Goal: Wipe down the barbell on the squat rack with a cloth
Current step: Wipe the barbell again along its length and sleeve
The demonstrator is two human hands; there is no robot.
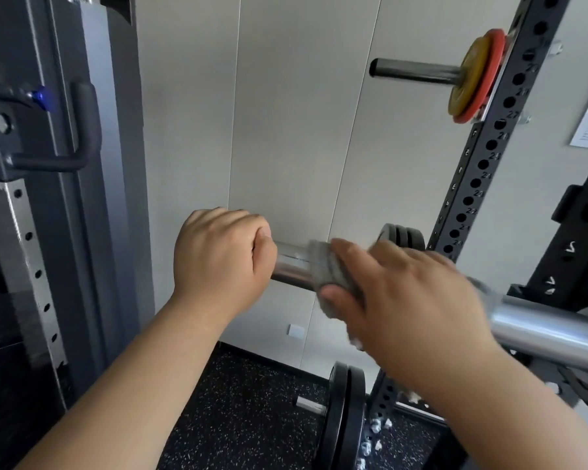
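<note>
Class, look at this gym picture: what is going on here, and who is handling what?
A person is wiping a barbell that rests on a squat rack. The left hand is closed around the bar's end sleeve, steadying it. The right hand presses a grey cloth around the sleeve just beside it. The right hand looks blurred, which suggests it is mid-stroke. Black plates hang lower on the rack.

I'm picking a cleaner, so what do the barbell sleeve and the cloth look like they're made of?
Barbell sleeve: polished, probably chromed steel, judging by its mirror-like glare. Cloth: grey soft fabric, perhaps microfibre; motion blur hides the weave.
</note>
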